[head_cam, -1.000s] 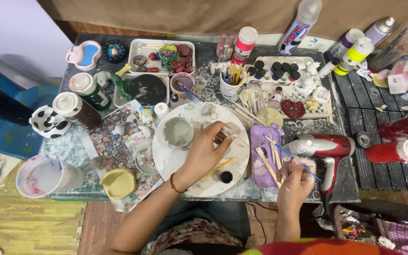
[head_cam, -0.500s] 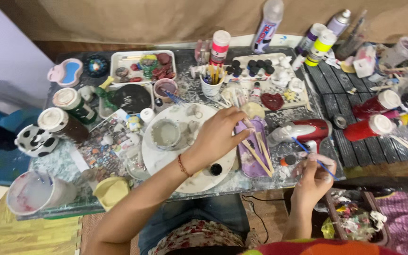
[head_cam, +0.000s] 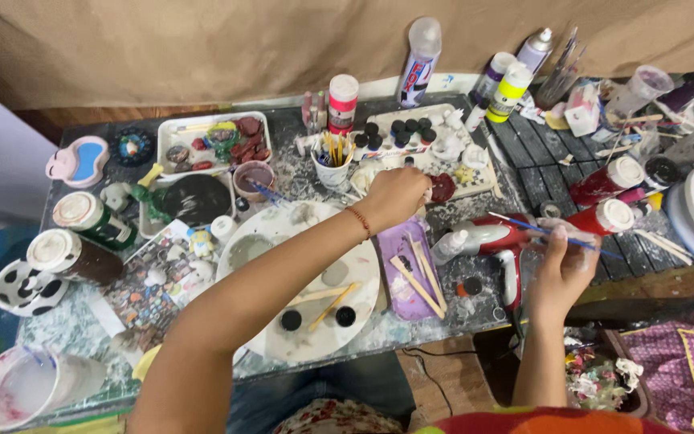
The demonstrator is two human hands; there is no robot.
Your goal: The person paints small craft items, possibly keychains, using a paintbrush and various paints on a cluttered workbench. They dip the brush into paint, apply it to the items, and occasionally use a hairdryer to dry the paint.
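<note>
One head-worn camera looks steeply down from close above onto the cluttered desk (head_cam: 475, 205), facing the wall behind.

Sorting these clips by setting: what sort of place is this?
Likely a home craft or painting table: a round paint palette, a cup of brushes, paint bottles, and the right hand holding a brush.

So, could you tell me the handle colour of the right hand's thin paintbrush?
Blue, in the head view: thin paintbrush.

Left hand (head_cam: 395, 195) hemmed in: brush cup (head_cam: 331, 169) to its left, paint-pot tray (head_cam: 475, 181) beyond. Right hand (head_cam: 560, 269) over open table edge; red heat gun (head_cam: 496, 241) just left.
</note>
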